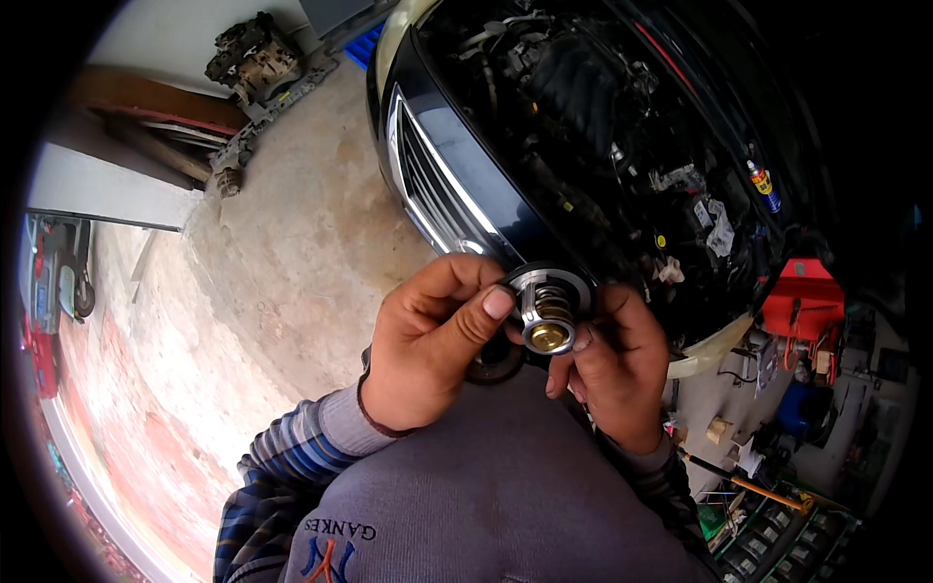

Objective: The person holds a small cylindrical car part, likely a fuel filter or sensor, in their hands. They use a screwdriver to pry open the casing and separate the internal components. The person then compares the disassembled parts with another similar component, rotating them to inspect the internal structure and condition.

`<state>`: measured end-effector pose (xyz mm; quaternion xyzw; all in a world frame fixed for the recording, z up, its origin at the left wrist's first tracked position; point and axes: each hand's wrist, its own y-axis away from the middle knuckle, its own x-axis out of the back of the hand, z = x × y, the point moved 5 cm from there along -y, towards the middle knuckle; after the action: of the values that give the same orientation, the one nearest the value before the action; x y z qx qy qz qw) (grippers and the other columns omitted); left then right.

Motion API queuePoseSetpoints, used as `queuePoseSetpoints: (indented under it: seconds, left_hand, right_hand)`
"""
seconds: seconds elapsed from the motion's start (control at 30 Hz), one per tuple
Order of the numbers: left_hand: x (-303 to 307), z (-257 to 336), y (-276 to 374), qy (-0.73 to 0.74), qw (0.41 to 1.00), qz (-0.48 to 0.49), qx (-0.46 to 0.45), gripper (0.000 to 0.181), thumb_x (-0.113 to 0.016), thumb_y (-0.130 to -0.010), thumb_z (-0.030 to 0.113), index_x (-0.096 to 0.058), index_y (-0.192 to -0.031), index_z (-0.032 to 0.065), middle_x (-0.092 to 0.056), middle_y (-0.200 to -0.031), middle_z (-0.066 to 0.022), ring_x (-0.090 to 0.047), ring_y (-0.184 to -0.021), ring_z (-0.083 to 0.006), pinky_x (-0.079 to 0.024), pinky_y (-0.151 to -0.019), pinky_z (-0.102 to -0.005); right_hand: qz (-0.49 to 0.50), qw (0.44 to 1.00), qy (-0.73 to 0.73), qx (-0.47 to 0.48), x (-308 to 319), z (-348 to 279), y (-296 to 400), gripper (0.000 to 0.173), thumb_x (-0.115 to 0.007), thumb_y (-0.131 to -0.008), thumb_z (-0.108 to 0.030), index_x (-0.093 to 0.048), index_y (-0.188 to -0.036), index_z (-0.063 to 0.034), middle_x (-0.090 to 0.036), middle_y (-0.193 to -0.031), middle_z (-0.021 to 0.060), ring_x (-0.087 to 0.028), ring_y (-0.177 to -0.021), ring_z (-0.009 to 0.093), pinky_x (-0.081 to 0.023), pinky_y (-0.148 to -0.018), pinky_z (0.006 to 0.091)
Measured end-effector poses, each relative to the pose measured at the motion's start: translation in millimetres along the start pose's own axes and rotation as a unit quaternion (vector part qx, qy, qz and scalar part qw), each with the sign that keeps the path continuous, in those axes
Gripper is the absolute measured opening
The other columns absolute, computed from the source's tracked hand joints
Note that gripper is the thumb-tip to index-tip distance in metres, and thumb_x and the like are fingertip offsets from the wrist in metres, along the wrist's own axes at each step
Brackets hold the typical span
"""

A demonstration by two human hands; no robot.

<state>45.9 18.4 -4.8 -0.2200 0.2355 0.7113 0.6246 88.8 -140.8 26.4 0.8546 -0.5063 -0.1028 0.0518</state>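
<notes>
In front of my chest I hold an engine thermostat (550, 310) with a metal flange, a coil spring and a brass-coloured end facing up at me. My left hand (430, 342) pinches the flange's left side, thumb on top. On the opposite side, the fingers and thumb of my right hand (619, 357) close on the rim and frame. Below the thermostat, a dark round part (496, 363) shows, mostly covered by my left hand; what holds it cannot be told. Just beyond my hands is the car's front end, with its chrome-edged grille (437, 186).
The hood is up over the engine bay (576, 95). An aerosol can (764, 186) stands along its far right side, near a crumpled plastic bag (720, 229). Right lie a red metal stand (802, 299) and a yellow-handled tool (765, 492). A dirty engine part (255, 62) sits by the wall.
</notes>
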Motion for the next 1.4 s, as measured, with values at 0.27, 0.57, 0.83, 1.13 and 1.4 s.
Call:
queuePoseSetpoints:
  seconds: [0.27, 0.57, 0.83, 1.13, 1.4]
  left_hand:
    - [-5.6, -5.9, -6.5, 0.034, 0.998, 0.021, 0.043, 0.015, -0.057, -0.100, 0.017, -0.058, -0.102, 0.0015, -0.066, -0.086, -0.0032, -0.061, -0.079, -0.0089, -0.048, -0.073, -0.0223]
    - [-4.6, -9.9, -12.6, 0.071, 0.994, -0.030, 0.083, 0.012, -0.060, -0.098, 0.011, -0.058, -0.104, 0.0011, -0.067, -0.093, -0.0067, -0.064, -0.081, -0.0118, -0.053, -0.076, -0.0258]
    - [-6.9, 0.0, -14.8, -0.071, 0.990, -0.113, -0.033, 0.070, -0.071, -0.087, 0.002, -0.035, -0.146, 0.0026, -0.063, -0.118, -0.0091, -0.062, -0.098, -0.0125, -0.051, -0.085, -0.0256]
    - [-3.8, 7.5, -19.2, -0.226, 0.957, -0.160, -0.092, 0.076, -0.081, -0.078, 0.007, -0.039, -0.140, 0.0014, -0.057, -0.127, -0.0103, -0.056, -0.118, -0.0179, -0.046, -0.099, -0.0312]
    - [-7.0, 12.5, -17.4, -0.214, 0.959, -0.168, -0.082, 0.077, -0.083, -0.076, 0.008, -0.037, -0.138, 0.0025, -0.057, -0.122, -0.0103, -0.058, -0.115, -0.0165, -0.047, -0.095, -0.0304]
  right_hand:
    - [0.017, 0.990, 0.125, 0.066, 2.6, 8.8, -0.2, 0.018, -0.069, -0.088, -0.004, -0.055, -0.099, 0.0001, -0.056, -0.071, -0.0008, -0.050, -0.058, 0.003, -0.040, -0.051, 0.0192]
    - [-0.014, 0.999, 0.017, 0.050, 14.7, 8.8, -8.3, 0.014, -0.064, -0.095, -0.010, -0.057, -0.101, 0.0008, -0.064, -0.082, 0.0048, -0.050, -0.055, 0.002, -0.039, -0.048, 0.0182]
    - [-0.040, 0.998, -0.038, 0.011, 14.5, 9.5, -12.4, 0.019, -0.060, -0.098, -0.015, -0.054, -0.108, 0.0008, -0.062, -0.076, 0.0044, -0.049, -0.052, 0.003, -0.035, -0.044, 0.0183]
    - [-0.103, 0.994, -0.027, 0.003, 7.5, 3.5, -13.6, 0.022, -0.060, -0.098, -0.016, -0.051, -0.110, -0.0002, -0.057, -0.072, 0.0015, -0.049, -0.053, 0.004, -0.036, -0.046, 0.0182]
    - [-0.140, 0.983, -0.118, -0.010, 6.8, 11.0, -13.8, 0.026, -0.062, -0.096, -0.016, -0.047, -0.112, -0.0017, -0.057, -0.079, 0.0043, -0.050, -0.056, 0.005, -0.037, -0.046, 0.0186]
